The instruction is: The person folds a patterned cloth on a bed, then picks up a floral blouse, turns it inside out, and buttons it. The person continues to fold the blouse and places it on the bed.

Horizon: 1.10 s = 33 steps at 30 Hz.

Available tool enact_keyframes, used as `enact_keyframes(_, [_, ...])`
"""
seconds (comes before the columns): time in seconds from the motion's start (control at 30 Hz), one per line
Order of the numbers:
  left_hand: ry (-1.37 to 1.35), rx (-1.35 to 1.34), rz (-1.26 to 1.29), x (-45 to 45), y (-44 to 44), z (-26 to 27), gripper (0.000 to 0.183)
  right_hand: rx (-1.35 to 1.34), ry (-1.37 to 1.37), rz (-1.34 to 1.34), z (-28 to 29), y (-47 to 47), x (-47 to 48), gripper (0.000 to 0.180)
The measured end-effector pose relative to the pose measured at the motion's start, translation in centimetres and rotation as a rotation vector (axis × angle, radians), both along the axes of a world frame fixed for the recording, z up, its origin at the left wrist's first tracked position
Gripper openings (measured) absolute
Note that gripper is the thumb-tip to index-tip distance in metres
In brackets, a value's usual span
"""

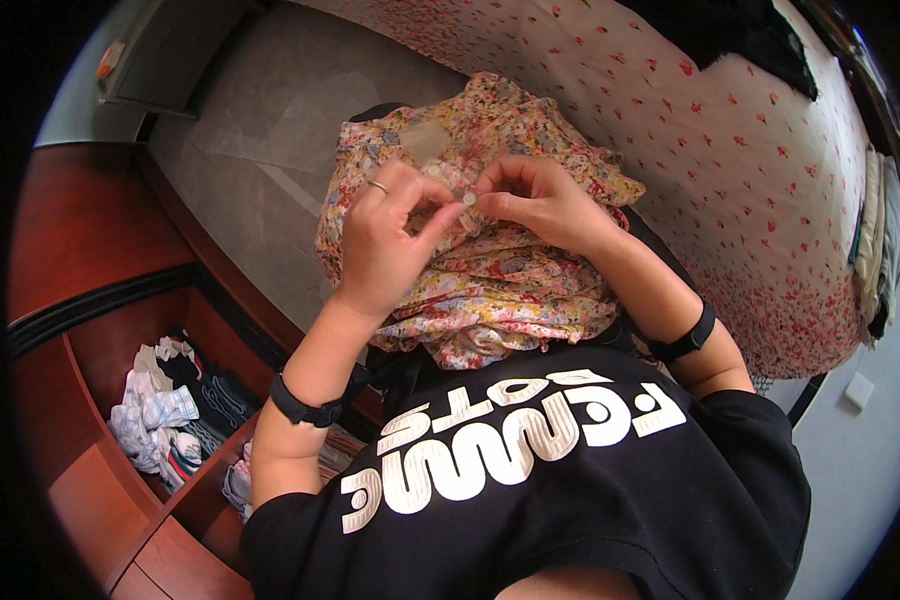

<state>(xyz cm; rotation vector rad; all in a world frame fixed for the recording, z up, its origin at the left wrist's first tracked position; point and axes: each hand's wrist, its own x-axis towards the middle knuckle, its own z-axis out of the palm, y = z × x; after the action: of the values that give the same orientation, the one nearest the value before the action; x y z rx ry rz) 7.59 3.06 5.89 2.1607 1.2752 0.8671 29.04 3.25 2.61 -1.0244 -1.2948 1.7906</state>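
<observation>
A floral garment (510,277) in yellow, pink and grey lies bunched across my lap. Its upper part, with a neck opening showing a pale inside, points away from me. My left hand (394,225), with a ring on one finger, pinches the front edge of the cloth from the left. From the right, my right hand (547,199) pinches the same edge between thumb and forefinger. Between the fingertips shows a small pale round button (469,199). Another button, blurred, lies a little farther up, partly behind my left hand. The buttonhole cannot be made out.
At left, a reddish wooden cabinet (112,217) has open compartments with folded and crumpled clothes (157,420). A bed or similar piece with a flower-print cover (720,165) stands at right, a dark cloth (727,37) on it. Grey tiled floor (270,112) lies beyond my lap.
</observation>
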Motion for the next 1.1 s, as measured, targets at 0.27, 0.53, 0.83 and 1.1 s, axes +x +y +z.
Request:
enact_keyframes(0.27, [-0.067,-0.110,0.028,1.1,-0.6,-0.4,0.015,0.026,-0.029,0.003,0.2,-0.3,0.1,0.016])
enact_keyframes(0.53, [0.152,0.308,-0.055,1.3,-0.1,-0.6,0.017,-0.068,-0.073,-0.017,-0.8,0.3,0.2,0.019])
enact_keyframes(0.83, [-0.044,-0.140,0.005,1.9,-0.6,0.0,0.017,-0.027,0.056,0.025,-0.2,0.2,0.4,0.015])
enact_keyframes(1.1, [0.058,0.108,-0.010,1.8,-0.4,-0.6,0.017,0.009,-0.145,-0.004,0.3,0.3,0.4,0.017])
